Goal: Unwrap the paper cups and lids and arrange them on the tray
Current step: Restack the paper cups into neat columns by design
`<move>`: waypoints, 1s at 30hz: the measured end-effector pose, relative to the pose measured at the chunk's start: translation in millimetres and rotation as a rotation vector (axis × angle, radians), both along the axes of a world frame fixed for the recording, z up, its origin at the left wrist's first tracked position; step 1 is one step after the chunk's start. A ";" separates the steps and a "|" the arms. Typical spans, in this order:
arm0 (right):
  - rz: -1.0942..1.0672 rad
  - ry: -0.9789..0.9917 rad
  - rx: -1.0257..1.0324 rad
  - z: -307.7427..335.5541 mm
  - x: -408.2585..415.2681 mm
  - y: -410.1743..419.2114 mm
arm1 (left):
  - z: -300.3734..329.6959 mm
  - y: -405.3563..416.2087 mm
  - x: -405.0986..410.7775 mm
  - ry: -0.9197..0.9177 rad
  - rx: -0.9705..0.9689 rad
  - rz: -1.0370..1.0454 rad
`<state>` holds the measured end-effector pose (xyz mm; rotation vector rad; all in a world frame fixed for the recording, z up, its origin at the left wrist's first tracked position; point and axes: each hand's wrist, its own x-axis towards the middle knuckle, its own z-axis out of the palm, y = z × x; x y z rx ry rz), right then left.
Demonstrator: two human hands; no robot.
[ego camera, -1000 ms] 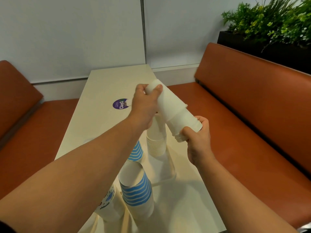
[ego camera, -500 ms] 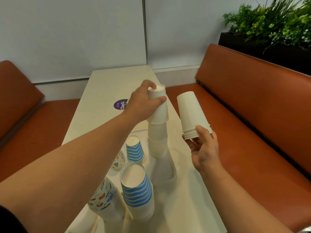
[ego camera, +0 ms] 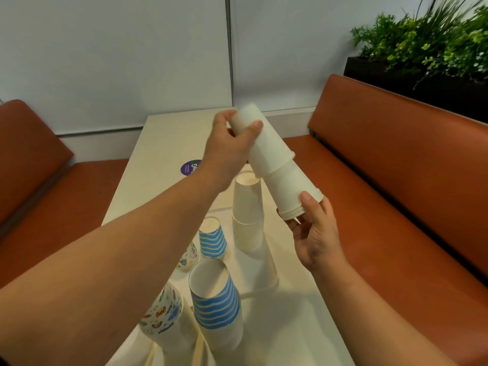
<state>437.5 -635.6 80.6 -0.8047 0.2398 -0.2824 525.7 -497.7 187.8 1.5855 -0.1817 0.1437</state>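
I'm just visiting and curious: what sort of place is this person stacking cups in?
Probably a café or canteen booth. A narrow cream table sits between two orange-brown padded benches, a black planter of green plants stands behind one bench, and upside-down paper cup stacks stand on the table.

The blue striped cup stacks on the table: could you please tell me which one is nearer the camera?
The taller blue striped stack, beside the patterned cups; the shorter one stands farther back, near the white stack.

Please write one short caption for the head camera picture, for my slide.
Left hand and right hand hold a tilted stack of white cups above cup stacks on the table.
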 end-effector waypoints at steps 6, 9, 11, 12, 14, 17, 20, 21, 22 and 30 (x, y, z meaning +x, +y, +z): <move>-0.123 0.150 0.075 -7.5 0.2 -7.7 | 9.2 20.3 -1.4 -0.273 0.446 0.162; -0.099 0.158 0.067 -6.8 -1.3 -5.9 | -12.3 19.9 -4.1 -0.208 0.531 0.109; -0.069 0.160 0.021 -7.0 -3.0 -4.5 | -24.4 20.4 -5.0 -0.133 0.572 0.049; -0.060 0.153 0.006 -6.9 -3.8 -3.8 | -28.4 20.9 -5.7 -0.095 0.579 0.023; -0.052 0.130 -0.020 -4.4 -5.6 -2.5 | -30.5 20.8 -8.4 -0.065 0.566 0.012; -0.046 0.073 -0.023 0.0 -6.9 1.1 | -21.6 16.1 -14.4 -0.157 0.420 0.081; -0.003 -0.023 -0.013 7.7 -7.2 10.5 | -14.6 6.7 -21.7 -0.124 0.236 0.057; 0.015 -0.055 -0.019 10.4 -7.0 14.5 | -15.2 3.9 -23.3 -0.061 0.180 0.011; 0.029 -0.079 -0.030 12.9 -6.7 17.8 | -16.5 1.2 -25.0 0.009 0.116 -0.033; 0.087 -0.032 -0.084 10.9 -9.0 18.9 | -18.1 6.4 -20.7 0.052 0.043 -0.049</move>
